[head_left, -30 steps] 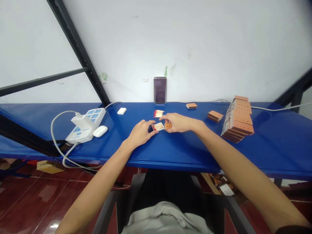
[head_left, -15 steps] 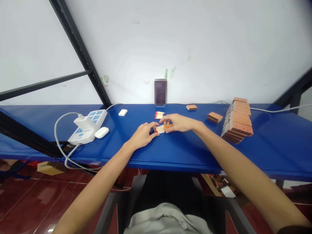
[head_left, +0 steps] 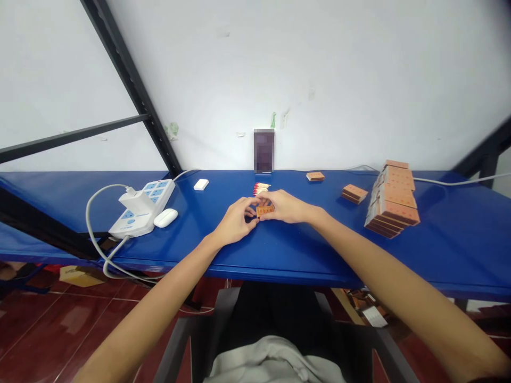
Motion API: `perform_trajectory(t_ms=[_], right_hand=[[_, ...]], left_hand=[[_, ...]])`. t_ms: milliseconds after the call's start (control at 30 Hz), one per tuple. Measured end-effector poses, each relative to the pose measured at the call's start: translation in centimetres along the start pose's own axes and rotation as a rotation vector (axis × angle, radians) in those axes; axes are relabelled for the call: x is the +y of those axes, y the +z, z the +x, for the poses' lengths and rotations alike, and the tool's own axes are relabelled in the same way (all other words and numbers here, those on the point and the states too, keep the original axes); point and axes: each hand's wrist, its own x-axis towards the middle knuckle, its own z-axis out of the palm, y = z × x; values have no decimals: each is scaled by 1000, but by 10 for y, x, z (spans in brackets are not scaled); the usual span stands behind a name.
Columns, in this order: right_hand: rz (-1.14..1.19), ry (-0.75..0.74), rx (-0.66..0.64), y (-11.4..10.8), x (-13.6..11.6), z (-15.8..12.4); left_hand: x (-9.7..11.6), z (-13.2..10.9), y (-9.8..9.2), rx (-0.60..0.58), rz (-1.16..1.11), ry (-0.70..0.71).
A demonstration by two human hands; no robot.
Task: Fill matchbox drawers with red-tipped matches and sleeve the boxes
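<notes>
A small orange matchbox (head_left: 265, 210) sits between both my hands just above the blue table (head_left: 279, 250). My left hand (head_left: 235, 221) pinches its left end and my right hand (head_left: 284, 206) grips its right end and top. The box looks closed, with only its orange sleeve showing. A small pile of loose red-tipped matches (head_left: 261, 187) lies on the table just behind my hands.
A tall stack of orange matchboxes (head_left: 393, 198) stands at the right, with two smaller boxes (head_left: 353, 193) and a single one (head_left: 315, 176) nearby. At left lie a white power strip (head_left: 139, 208), an earbud case (head_left: 165, 217) and a white block (head_left: 200, 184). A dark phone (head_left: 263, 150) leans on the wall.
The white tray with matches, open a second ago, has slid into the orange sleeve. My hands have come together around the box.
</notes>
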Motion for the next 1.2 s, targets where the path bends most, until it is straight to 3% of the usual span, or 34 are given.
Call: perform_trajectory(t_ms=[167, 267, 433, 533, 633, 733, 867, 1033, 1133, 1200], right_hand=[[-93, -22, 2, 0, 2, -1], [-206, 30, 36, -17, 0, -5], [-465, 303, 65, -96, 3, -25], [-621, 514, -4, -147, 25, -42], [-698, 644, -136, -175, 65, -62], [-713, 706, -206, -178, 107, -80], [-678, 763, -225, -167, 139, -92], [-667, 815, -261, -154, 131, -89], [-653, 854, -284, -157, 124, -85], [-663, 880, -266, -164, 123, -80]], left_hand=[[4, 0, 0, -1, 58, 2], [11, -2, -2, 36, 160, -33], [3, 0, -27, -5, 572, -192], [-24, 12, -60, 0, 787, -380], [-60, 28, -92, 71, 841, -569], [-89, 38, -110, 145, 814, -664], [-103, 42, -110, 166, 791, -670], [-100, 38, -106, 190, 842, -530], [-95, 39, -108, 142, 748, -446], [-85, 41, -104, 102, 645, -320]])
